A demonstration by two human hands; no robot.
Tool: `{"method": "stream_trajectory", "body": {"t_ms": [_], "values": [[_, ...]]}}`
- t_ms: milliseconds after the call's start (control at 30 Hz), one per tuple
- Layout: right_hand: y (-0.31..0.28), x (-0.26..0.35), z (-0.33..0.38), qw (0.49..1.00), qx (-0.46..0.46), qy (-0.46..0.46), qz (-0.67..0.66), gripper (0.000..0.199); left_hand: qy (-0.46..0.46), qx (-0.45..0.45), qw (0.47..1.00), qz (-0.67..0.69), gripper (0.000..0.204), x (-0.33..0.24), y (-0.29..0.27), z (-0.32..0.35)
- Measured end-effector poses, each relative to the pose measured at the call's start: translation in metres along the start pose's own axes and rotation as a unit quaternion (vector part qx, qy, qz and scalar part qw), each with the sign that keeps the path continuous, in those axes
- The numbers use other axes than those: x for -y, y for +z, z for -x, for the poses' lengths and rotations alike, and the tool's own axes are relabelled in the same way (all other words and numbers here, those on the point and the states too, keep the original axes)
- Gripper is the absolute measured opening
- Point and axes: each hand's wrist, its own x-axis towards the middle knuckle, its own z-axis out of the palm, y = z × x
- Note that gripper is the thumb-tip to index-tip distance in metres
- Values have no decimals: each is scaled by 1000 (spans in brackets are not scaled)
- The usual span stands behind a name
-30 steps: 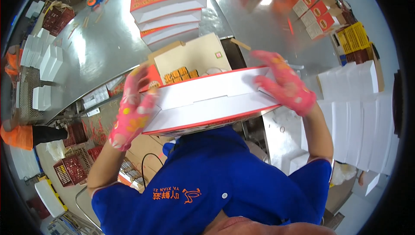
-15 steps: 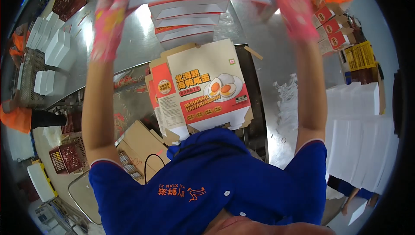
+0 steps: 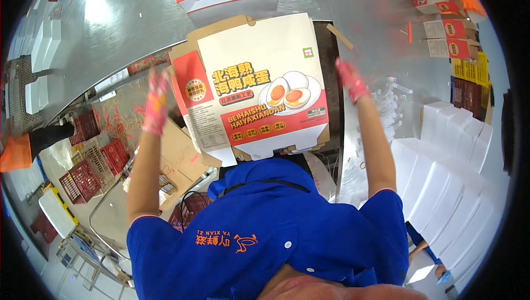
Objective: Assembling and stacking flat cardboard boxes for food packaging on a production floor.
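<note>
In front of my body lies a stack of flattened cardboard cartons (image 3: 265,40), the top one cream and red with a picture of halved eggs. My left hand (image 3: 157,101), in a pink patterned glove, hovers by the stack's left side, fingers stretched out and holding nothing. Past the stack's right edge, my right hand (image 3: 351,81) wears a similar glove; its fingers point forward and are empty. Both hands are somewhat blurred. Beyond the flat cartons, a row of formed red-and-white cartons (image 3: 234,0) stands on the metal table (image 3: 130,29), cut off by the upper edge.
White boxes (image 3: 441,173) are piled at the right. Printed cartons (image 3: 450,38) and a yellow crate (image 3: 469,69) stand at the far right. Dark red crates (image 3: 81,181) sit on the floor at left. A co-worker's orange sleeve (image 3: 15,154) shows at the left rim.
Both hands have let go of the red-and-white carton they held up at the far side and have come back toward me, beside the flat stack. The view has shifted too.
</note>
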Motion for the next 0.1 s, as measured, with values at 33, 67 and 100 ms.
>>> {"method": "stream_trajectory", "body": {"t_ms": [33,67,100], "values": [[11,-9,23,987,45,66,-142,56,-33,48,996,-65,88,61,-2,8],[29,-34,24,948,87,125,-279,62,61,-23,991,-116,89,124,0,-1],[37,-31,16,947,108,127,-275,62,141,-107,968,-178,90,190,-6,-9]]}}
